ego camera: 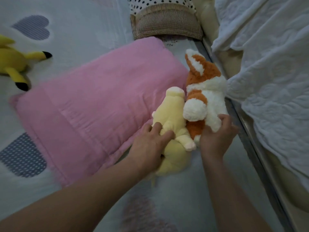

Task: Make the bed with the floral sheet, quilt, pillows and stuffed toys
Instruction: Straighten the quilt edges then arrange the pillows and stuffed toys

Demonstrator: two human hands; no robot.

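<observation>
- Left hand (148, 144): fingers (158, 129) laid nearly straight and slightly apart across the cream toy (172, 114), pressing on its middle. The thumb is hidden, so I cannot tell whether it wraps under.
- Right hand (217, 133): curled round the lower end of the orange toy (207, 92), thumb on the white fur and the other fingers tucked beneath.
- Both forearms reach in from the bottom edge, the left from the lower left corner.
- Cream toy: lies lengthwise along the pillow's right edge, one small pink-tipped limb sticking out towards the right hand.
- Orange toy: orange-and-white plush just right of the cream toy and touching it, with one ear pointing towards the head of the bed.
- Pillow (93, 104): pink, lying flat and at a slant on the sheet, left of both toys.
- Sheet (75, 30): pale, with grey and pink heart shapes, spread under everything.
- Yellow toy (11, 61): at the left edge, well apart from the hands, with black-tipped parts and only partly in view.
- Cushion (167, 25): striped and tan, at the head of the bed beyond the pillow, with spotted fabric (160, 2) behind it.
- Quilt (270, 72): white, bunched up along the right, past the bed's grey edge (250, 136).
</observation>
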